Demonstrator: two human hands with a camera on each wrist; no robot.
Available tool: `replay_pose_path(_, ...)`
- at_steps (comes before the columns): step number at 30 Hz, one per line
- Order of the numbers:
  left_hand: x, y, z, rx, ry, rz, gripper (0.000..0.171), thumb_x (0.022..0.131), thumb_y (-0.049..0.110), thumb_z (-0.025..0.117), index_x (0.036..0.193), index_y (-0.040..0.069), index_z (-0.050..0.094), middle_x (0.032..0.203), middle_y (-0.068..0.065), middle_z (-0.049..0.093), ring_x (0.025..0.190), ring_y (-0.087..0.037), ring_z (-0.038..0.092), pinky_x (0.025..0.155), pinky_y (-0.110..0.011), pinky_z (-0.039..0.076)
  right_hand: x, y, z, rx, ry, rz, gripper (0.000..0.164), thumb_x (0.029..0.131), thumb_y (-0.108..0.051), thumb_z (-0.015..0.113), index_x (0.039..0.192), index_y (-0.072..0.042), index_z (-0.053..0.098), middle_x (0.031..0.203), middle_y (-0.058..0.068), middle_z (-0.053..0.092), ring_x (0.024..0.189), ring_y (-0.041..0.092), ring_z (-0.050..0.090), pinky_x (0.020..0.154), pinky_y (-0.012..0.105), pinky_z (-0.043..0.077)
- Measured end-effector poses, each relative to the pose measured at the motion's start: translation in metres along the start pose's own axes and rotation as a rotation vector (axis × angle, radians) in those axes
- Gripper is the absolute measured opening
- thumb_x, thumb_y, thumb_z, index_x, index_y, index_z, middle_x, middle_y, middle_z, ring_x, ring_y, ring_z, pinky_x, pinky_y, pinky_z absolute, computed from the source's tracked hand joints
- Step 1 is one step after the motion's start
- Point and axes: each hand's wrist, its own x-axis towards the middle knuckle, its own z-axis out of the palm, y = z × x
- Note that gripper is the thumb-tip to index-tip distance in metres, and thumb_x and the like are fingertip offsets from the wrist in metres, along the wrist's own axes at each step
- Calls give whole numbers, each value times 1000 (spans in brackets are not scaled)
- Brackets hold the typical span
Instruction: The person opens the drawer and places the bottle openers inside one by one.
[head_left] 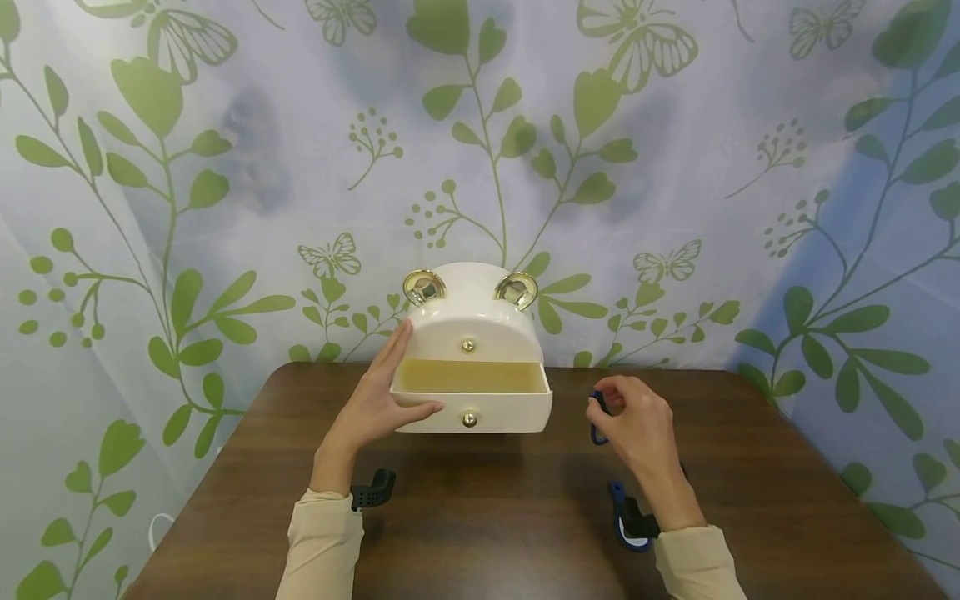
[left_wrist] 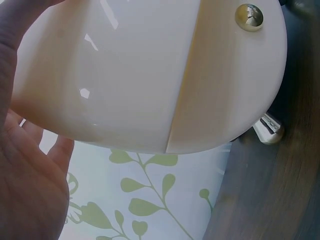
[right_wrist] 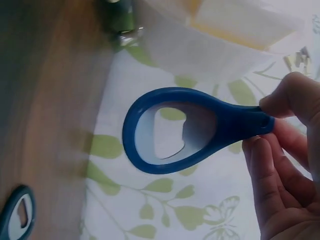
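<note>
A white storage box with round gold ears stands at the table's back, its lower drawer pulled out. My left hand rests on the box's left side, fingers stretched along it and thumb across the drawer front. In the left wrist view some fingertips pass behind the box's edge. To the right of the drawer, my right hand pinches a blue-rimmed bottle opener by its narrow end, the wide metal head pointing away from the fingers.
Another blue bottle opener lies on the brown wooden table, partly covered by the right wrist strap. The upper drawer has a gold knob. Behind the table hangs a curtain printed with green leaves and butterflies.
</note>
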Motion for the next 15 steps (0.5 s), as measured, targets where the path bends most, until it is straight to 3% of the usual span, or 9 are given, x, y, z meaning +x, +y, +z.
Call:
replay_pose_path(4, 0, 0, 0, 4, -1, 3, 124, 76, 39, 93, 168, 26, 10, 174, 3, 10, 160, -21, 12, 123, -57, 25, 6, -9, -4, 40, 52, 0, 16, 78, -5, 82, 92, -6, 75, 88, 7, 73, 76, 21, 72, 71, 39, 59)
replay_pose_path(10, 0, 0, 0, 3, -1, 1, 124, 76, 39, 93, 167, 27, 10, 175, 1, 10, 160, -19, 11, 123, -56, 25, 14, -19, -9, 107, 142, -40, 17, 77, -4, 83, 93, -5, 75, 88, 7, 73, 75, 21, 72, 76, 6, 47)
replay_pose_path(15, -1, 1, 0, -7, 0, 1, 124, 76, 38, 93, 168, 27, 10, 175, 2, 10, 160, -19, 12, 123, -57, 25, 19, -27, -11, 194, 223, -63, 15, 77, -1, 80, 91, -3, 76, 85, 8, 72, 73, 24, 71, 78, 2, 46)
